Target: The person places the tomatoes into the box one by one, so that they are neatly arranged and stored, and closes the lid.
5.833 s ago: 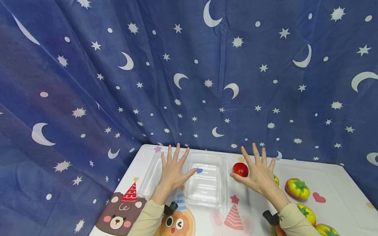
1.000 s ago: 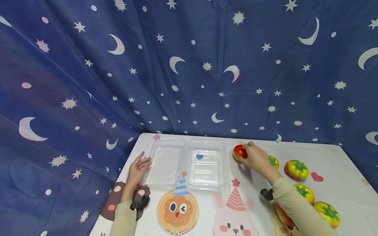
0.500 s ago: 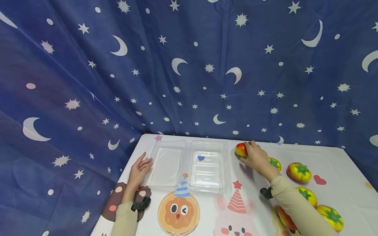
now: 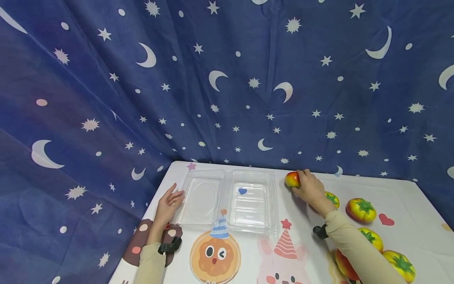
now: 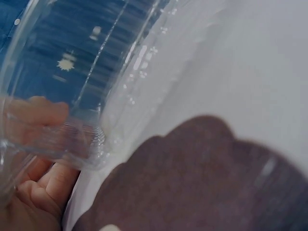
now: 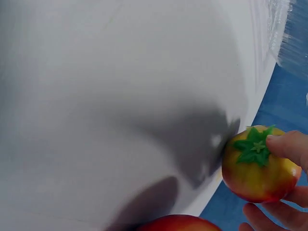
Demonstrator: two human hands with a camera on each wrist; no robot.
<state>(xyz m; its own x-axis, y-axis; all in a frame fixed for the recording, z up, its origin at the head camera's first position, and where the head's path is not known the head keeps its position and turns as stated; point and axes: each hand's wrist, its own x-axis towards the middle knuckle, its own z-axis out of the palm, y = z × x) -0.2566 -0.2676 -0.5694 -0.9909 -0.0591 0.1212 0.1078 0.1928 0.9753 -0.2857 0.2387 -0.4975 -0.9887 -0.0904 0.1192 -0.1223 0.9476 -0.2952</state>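
Note:
My right hand (image 4: 309,190) pinches a red and yellow persimmon (image 4: 292,180) near the table's back edge. In the right wrist view, the thumb lies by its green leafy cap (image 6: 253,147), with other fingers underneath. A clear plastic clamshell box (image 4: 276,221) lies opened flat in the middle, its shallower half to the left. My left hand (image 4: 167,206) is at that left edge, fingers relaxed. In the left wrist view its fingers (image 5: 36,111) show partly through the clear wall; I cannot tell whether they touch it.
Several more persimmons lie on the right: one partly behind the right hand (image 4: 332,198), one beyond it (image 4: 361,210), others by the right sleeve (image 4: 400,263). A white cloth with cartoon prints covers the table (image 4: 248,256). A blue star-patterned curtain (image 4: 227,79) hangs behind.
From both hands spread over the table, the left has lowered to the box's left edge and the right has taken hold of the persimmon. Over the last second the persimmon has turned, showing more yellow.

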